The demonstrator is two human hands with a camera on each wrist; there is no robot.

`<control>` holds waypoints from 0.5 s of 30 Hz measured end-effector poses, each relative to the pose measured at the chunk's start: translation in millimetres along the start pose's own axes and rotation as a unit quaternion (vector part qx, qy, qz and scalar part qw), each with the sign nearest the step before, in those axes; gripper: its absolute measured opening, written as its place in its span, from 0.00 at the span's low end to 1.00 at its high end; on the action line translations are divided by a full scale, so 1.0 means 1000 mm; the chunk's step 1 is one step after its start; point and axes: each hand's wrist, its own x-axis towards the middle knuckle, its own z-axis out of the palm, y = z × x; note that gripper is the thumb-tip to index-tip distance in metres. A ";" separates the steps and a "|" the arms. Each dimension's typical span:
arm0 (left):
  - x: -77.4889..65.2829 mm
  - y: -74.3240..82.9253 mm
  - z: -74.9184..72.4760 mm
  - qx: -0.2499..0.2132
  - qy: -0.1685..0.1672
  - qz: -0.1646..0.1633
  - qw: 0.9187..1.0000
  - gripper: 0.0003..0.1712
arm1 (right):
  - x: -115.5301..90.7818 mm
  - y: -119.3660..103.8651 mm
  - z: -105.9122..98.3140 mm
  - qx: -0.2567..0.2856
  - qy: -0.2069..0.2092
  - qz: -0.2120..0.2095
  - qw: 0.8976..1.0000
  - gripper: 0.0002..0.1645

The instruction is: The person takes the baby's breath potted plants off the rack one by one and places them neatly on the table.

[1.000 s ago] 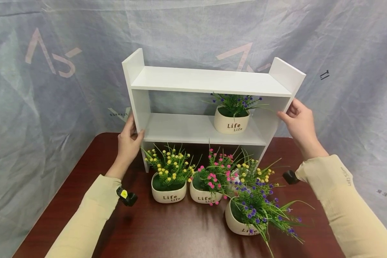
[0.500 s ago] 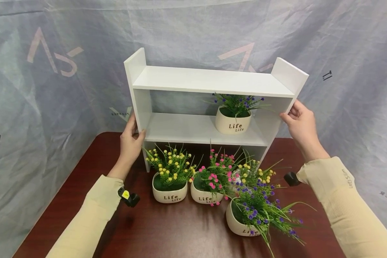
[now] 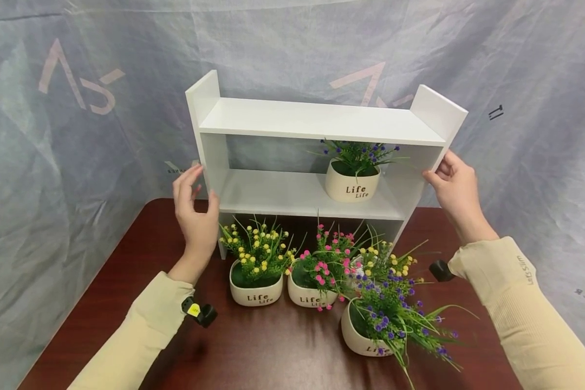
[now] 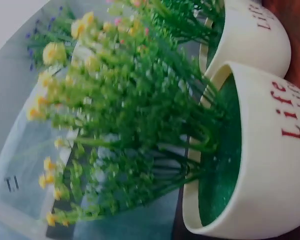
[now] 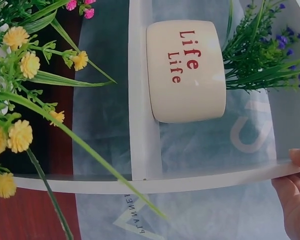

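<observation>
A white two-tier shelf (image 3: 317,120) stands on the table. My right hand (image 3: 455,190) pinches the front edge of its right side panel between thumb and fingers, as the right wrist view also shows. Beside the left panel, my left hand (image 3: 196,225) has its fingers parted from the thumb and holds nothing; whether a fingertip still touches the panel I cannot tell. On the middle board, toward the right, sits a cream flowerpot (image 5: 187,95) lettered "Life" with purple artificial flowers (image 3: 358,154).
Before the shelf stand a yellow-flowered pot (image 3: 256,295), a pink-flowered pot (image 3: 309,296) and a purple-flowered pot (image 3: 365,341) on the dark red table (image 3: 253,352). More yellow flowers (image 3: 387,262) show behind the purple ones. A grey cloth (image 3: 273,49) hangs behind.
My left hand has let go of the left panel and opened away from it, to the left. The right hand keeps its grip, and the shelf stays nearly where it was.
</observation>
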 end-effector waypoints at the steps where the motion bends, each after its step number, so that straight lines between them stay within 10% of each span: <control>1: 0.000 0.002 0.002 -0.002 0.002 0.023 1.000 0.24 | 0.000 0.000 0.000 0.000 0.002 -0.001 1.000 0.33; 7: -0.002 0.009 0.015 -0.012 -0.086 0.118 0.989 0.21 | -0.001 0.000 0.003 0.002 0.016 -0.005 1.000 0.33; 15: 0.006 0.022 0.037 -0.039 -0.252 0.018 0.967 0.27 | 0.000 0.001 0.006 -0.010 0.028 -0.001 1.000 0.34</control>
